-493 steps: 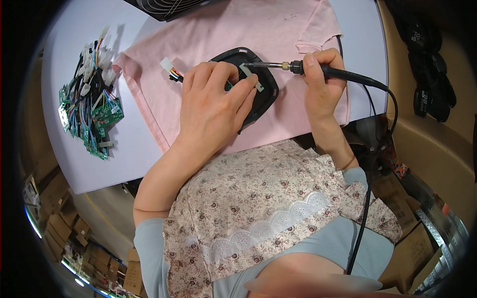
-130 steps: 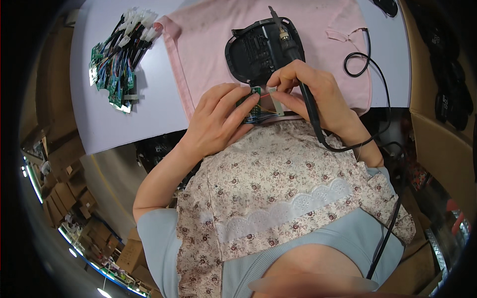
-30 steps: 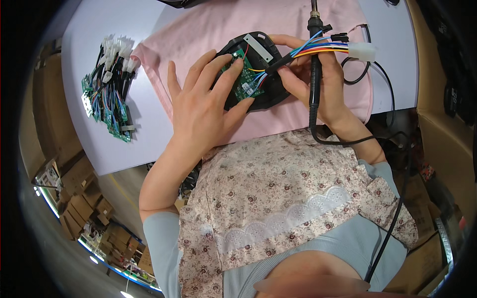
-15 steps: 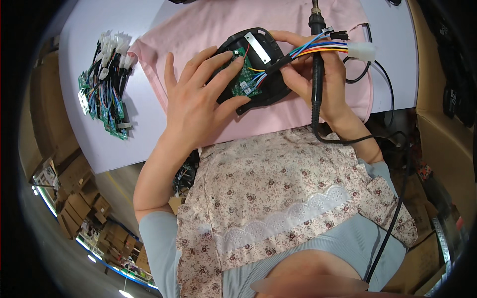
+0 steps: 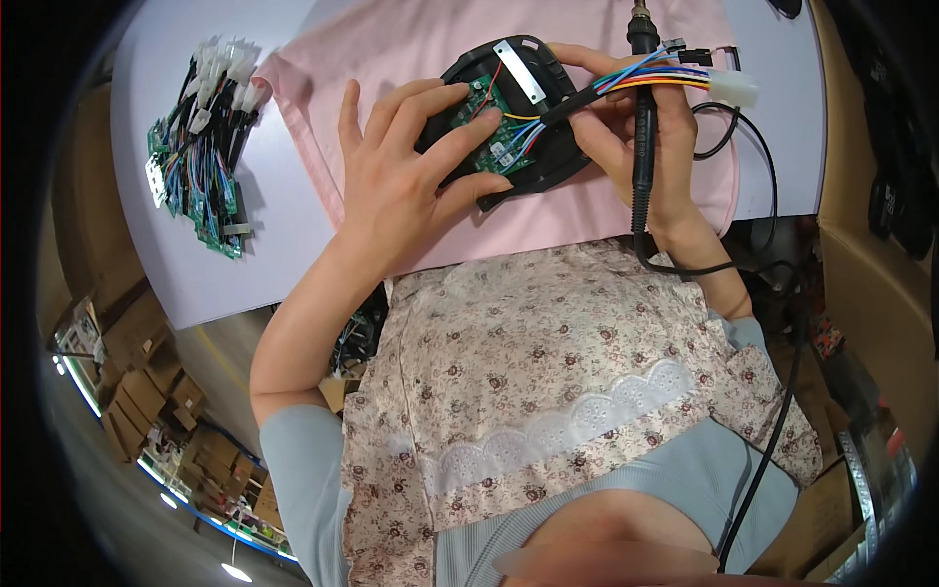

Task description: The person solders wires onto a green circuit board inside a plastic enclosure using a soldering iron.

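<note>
Green circuit board [image 5: 503, 154] is now laid in black shell [image 5: 556, 157] over pink cloth [image 5: 372, 49], no longer apart, so both are handled together. Soldering iron [image 5: 644, 137] is held in right grip [image 5: 670, 157]. Left grip [image 5: 396, 176] is spread over board; any clamping can't be told.

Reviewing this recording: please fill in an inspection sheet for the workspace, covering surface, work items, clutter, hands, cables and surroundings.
Surface: pale table, partly covered by a pink cloth.
Work items: green circuit board in a black housing; a white strip beside it.
Clutter: pile of wired boards, left of the cloth.
Hands: left hand, fingers spread over board and housing; right hand holds a soldering iron and the wire bundle.
Cables: black cord crosses the right forearm.
Surroundings: cardboard boxes, lower left.
</note>
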Motion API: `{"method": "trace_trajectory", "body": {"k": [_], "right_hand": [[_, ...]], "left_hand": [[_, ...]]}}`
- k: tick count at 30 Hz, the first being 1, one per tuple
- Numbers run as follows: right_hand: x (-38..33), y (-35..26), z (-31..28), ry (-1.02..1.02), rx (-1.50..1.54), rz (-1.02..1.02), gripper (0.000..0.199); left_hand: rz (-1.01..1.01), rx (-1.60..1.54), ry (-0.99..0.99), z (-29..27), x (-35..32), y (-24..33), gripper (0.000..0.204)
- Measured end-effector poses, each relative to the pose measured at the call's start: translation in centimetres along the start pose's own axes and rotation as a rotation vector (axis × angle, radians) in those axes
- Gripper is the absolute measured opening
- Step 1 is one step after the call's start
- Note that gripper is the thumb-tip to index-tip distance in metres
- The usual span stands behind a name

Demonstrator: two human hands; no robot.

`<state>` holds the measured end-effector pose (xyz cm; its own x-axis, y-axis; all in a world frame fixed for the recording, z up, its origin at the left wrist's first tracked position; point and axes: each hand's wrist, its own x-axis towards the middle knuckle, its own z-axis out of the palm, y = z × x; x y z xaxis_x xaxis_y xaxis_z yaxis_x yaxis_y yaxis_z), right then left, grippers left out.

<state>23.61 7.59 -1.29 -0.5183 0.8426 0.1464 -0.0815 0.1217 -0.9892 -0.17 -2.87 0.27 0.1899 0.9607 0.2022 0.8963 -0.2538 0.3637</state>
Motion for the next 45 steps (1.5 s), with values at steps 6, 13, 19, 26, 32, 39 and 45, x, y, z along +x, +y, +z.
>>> {"method": "trace_trajectory", "body": {"k": [6,13,19,26,32,39,45], "right_hand": [[0.0,0.3,0.0,0.028,-0.008,0.005,0.040],[0.2,-0.2,0.1,0.017,-0.015,0.020,0.038],[0.2,-0.1,0.2,0.017,0.008,-0.008,0.037],[1.2,0.4,-0.6,0.017,-0.101,-0.016,0.034],[2.0,1.0,-2.6,0.061,-0.209,-0.122,0.030],[0.4,-3.4,-5.5,0.501,-0.390,-0.302,0.018],[2.8,-4.9,-4.1,0.349,-0.574,-0.648,0.030]], "left_hand": [[0.009,-0.027,-0.030,0.0,0.0,-0.4,0.056],[0.010,-0.002,-0.045,-0.1,-0.2,-0.4,0.055],[0.004,-0.017,0.026,-0.1,-0.2,-0.2,0.049],[0.094,0.120,0.030,0.0,0.5,0.6,0.052],[0.061,0.146,0.057,0.5,1.2,1.3,0.049],[0.045,0.134,0.057,0.8,0.9,1.7,0.050],[-0.002,0.146,0.112,1.0,0.7,2.2,0.050]]}}
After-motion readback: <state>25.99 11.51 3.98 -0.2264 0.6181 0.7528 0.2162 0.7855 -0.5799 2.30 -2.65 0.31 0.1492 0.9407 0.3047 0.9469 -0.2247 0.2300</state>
